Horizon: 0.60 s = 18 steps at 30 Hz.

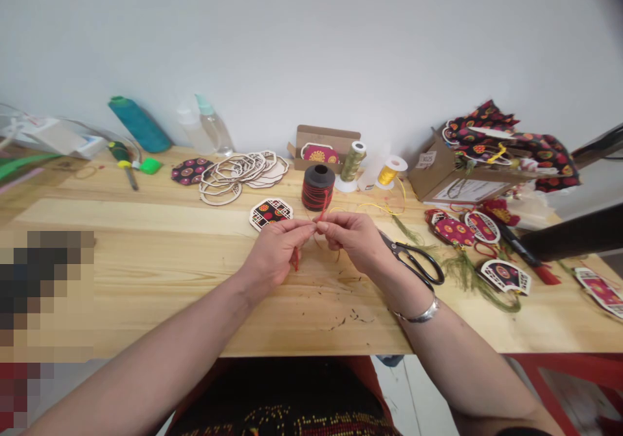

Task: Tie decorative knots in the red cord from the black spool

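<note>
Over the middle of the wooden table [195,306], my left hand [280,244] and my right hand [348,235] meet fingertip to fingertip. Both are closed in a pinch on a thin red cord [296,259], whose end hangs below the left fingers. Red cord also rises above the right fingers, in front of a dark spool wound with red cord [317,189]. Just behind my left hand lies an octagonal ornament [270,214] with a pale lattice frame and patterned fabric. Black-handled scissors [418,261] lie partly hidden by my right wrist.
Pale wooden frames [243,173], a green thread spool [353,163] and a yellow thread spool [389,172] stand along the back. At right are a cardboard box [433,170] of fabric pieces and several tasselled ornaments [503,276]. A teal thread cone [139,124] and screwdriver [122,162] lie left.
</note>
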Tool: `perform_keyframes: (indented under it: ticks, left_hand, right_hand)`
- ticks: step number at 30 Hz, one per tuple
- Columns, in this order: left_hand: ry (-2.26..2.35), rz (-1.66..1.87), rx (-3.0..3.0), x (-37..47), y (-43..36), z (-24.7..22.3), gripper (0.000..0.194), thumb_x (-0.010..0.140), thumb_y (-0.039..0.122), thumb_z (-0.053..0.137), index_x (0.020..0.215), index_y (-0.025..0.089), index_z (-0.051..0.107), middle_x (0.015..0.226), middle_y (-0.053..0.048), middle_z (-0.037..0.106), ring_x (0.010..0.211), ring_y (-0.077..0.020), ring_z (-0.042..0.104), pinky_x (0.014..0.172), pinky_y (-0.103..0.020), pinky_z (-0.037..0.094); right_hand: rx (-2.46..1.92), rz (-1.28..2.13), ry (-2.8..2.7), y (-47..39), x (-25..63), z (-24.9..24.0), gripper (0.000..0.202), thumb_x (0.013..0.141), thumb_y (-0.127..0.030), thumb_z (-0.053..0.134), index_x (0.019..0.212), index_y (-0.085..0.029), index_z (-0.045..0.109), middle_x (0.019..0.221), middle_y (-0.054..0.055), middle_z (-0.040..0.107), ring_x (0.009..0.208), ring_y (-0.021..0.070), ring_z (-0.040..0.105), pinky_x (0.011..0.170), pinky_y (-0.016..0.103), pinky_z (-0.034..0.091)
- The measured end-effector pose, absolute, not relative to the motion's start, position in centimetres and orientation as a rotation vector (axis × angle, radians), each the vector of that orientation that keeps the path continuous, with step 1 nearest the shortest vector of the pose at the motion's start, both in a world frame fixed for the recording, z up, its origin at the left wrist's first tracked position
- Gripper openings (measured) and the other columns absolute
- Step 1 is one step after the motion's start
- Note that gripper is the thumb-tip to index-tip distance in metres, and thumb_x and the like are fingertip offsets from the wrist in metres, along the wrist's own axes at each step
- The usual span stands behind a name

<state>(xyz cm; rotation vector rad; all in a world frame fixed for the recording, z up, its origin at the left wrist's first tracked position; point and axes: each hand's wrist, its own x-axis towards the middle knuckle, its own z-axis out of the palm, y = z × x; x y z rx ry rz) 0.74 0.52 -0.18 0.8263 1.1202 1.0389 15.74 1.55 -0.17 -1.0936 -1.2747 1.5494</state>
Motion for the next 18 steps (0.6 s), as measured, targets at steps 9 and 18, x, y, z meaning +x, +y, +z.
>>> perform_keyframes:
  ticks: [9, 18]
  left_hand:
    - [1.160, 0.988, 0.878, 0.78, 0.29, -0.23, 0.019, 0.064, 0.033, 0.072, 0.069, 0.015, 0.069, 0.043, 0.008, 0.041, 0.034, -0.0043, 0.035, 0.031, -0.018, 0.021]
    - [1.104, 0.945, 0.841, 0.69, 0.26, 0.04, 0.018, 0.066, 0.032, 0.072, 0.069, 0.015, 0.068, 0.051, 0.005, 0.048, 0.037, -0.0025, 0.036, 0.035, -0.018, 0.021]
  right_hand:
    - [-1.152, 1.387, -1.302, 1.90, 15.72, -0.54, 0.021, 0.067, -0.034, 0.071, 0.063, -0.016, 0.061, 0.054, -0.005, 0.051, 0.048, 0.0057, 0.037, 0.048, 0.022, 0.029]
    - [-1.241, 1.202, -1.508, 1.86, 15.69, -0.03, 0.020, 0.075, -0.029, 0.059, 0.061, -0.017, 0.056, 0.052, -0.005, 0.046, 0.050, 0.0077, 0.038, 0.052, 0.023, 0.032]
